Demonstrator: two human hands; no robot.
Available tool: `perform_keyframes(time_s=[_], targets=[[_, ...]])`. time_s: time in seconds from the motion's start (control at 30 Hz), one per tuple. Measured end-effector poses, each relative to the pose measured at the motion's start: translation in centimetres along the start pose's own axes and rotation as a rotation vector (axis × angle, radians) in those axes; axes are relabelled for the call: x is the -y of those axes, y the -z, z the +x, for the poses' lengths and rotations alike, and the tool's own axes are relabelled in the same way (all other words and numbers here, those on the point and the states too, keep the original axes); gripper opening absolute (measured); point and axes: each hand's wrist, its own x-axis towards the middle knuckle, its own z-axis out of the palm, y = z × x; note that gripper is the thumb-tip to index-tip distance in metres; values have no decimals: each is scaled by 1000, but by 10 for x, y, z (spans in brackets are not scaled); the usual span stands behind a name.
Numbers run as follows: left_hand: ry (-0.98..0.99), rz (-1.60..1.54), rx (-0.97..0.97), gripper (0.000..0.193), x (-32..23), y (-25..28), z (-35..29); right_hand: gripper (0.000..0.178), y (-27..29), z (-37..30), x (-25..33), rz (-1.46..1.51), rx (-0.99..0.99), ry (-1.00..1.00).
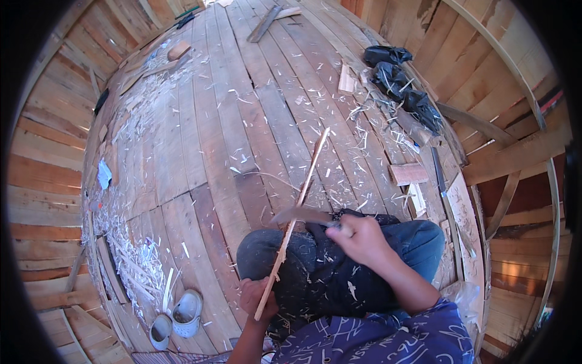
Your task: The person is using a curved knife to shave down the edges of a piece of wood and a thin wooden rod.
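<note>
A long, thin strip of wood (280, 255) slants up and away from my lap, its far tip out over the floorboards. Near its lower end my left hand (256, 295) is closed round it, the fingers partly hidden. My right hand (359, 238) grips the handle of a knife with a broad, curved blade (303, 215). That blade lies across the strip above my knee, its tip pointing left. Pale shavings are scattered over the dark cloth (321, 285) on my lap.
Wood shavings (142, 267) are heaped along the left wall. A pair of light clogs (187, 312) sits at lower left. Black plastic bags (394, 79) lie by the right wall, with a wood block (408, 174) nearer me. Plank offcuts (265, 24) rest far ahead.
</note>
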Motion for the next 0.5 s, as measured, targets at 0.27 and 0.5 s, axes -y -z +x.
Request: perform_keyframes(time_s=[0.27,0.5], targets=[[-68,42,7,23,2,-2,-3,53,1,20,-17,-399,83,229],[71,78,95,17,-3,5,2,55,9,76,-43,-275,-24,-146]])
